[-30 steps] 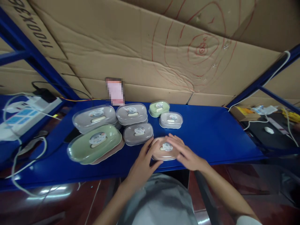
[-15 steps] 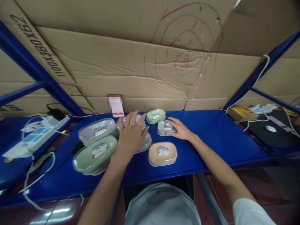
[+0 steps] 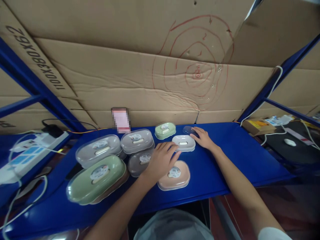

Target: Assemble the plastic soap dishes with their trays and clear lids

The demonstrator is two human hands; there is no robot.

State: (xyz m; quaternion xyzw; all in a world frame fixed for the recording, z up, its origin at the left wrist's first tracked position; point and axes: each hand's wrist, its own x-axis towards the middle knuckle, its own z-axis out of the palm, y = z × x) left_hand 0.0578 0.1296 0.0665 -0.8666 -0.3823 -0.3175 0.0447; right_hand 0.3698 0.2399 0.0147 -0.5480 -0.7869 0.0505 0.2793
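Observation:
My right hand [image 3: 203, 137] holds a clear plastic lid [image 3: 188, 130] at the far side of a small whitish box [image 3: 184, 146]. The box stands uncovered, with a pale oblong piece in its middle. At its left side is my left hand [image 3: 162, 159], fingers stretched out and fingertips by the rim; whether they touch it I cannot tell. Below that hand sits a peach lidded box [image 3: 176, 181], partly covered by it. A grey lidded box [image 3: 137, 165] lies left of the hand, and a small green lidded box [image 3: 165, 130] stands behind.
On the left are a large green lidded box [image 3: 100, 176] and two pale grey ones, the left one [image 3: 97, 150] and the right one [image 3: 137, 141]. A phone [image 3: 121, 120] leans on the cardboard wall [image 3: 112, 73]. A power strip [image 3: 32, 156] with cables lies far left; a mouse [image 3: 290, 142] is far right.
The clear lid has come off the small whitish box and moved back with my right hand. My left hand has moved right, from the grey boxes to beside the uncovered box.

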